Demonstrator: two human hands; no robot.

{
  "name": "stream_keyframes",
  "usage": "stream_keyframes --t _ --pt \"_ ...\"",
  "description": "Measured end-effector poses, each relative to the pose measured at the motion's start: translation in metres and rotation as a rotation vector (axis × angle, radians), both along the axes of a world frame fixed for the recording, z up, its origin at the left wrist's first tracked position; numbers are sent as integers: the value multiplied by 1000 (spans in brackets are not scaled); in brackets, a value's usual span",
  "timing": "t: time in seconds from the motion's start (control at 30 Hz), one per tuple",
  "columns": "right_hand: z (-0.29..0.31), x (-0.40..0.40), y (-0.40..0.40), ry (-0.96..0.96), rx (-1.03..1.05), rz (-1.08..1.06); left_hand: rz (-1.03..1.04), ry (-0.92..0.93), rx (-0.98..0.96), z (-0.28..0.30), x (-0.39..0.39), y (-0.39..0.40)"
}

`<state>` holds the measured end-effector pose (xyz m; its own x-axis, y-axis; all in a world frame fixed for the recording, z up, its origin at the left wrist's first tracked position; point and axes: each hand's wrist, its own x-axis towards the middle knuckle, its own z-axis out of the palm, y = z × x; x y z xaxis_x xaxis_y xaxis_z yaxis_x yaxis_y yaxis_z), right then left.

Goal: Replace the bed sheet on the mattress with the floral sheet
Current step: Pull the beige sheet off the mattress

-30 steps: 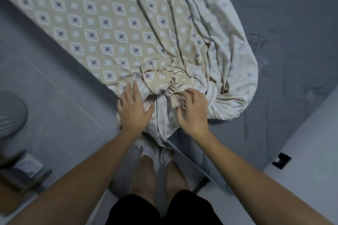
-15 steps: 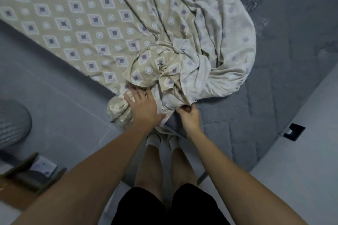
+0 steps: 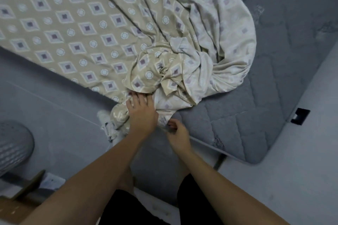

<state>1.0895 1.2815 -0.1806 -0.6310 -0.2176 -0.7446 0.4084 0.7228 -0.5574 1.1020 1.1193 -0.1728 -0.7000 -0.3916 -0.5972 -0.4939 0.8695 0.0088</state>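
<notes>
We look down on a beige diamond-patterned sheet (image 3: 76, 28) spread from the upper left of the frame toward the centre, its long axis running on that diagonal; its bunched corner (image 3: 157, 74) lies just above our hands; our left hand (image 3: 141, 113) presses into the gathered cloth with fingers curled on it; our right hand (image 3: 176, 131), just right and slightly lower, pinches the sheet's edge at the bare grey mattress (image 3: 256, 118); the left hand sits nearer the bunch, so we judge the pull goes up-left.
</notes>
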Motion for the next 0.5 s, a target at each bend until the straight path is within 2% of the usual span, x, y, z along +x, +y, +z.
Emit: stream_keyframes --t 0.17,0.3,0.5 --pt "7 40 -38 153 195 -182 -88 135 135 21 8 -32" --pt "10 52 -61 318 208 -326 -335 145 190 46 11 -72" --pt "17 67 -69 188 99 -600 -870 224 424 50 -15 -115"
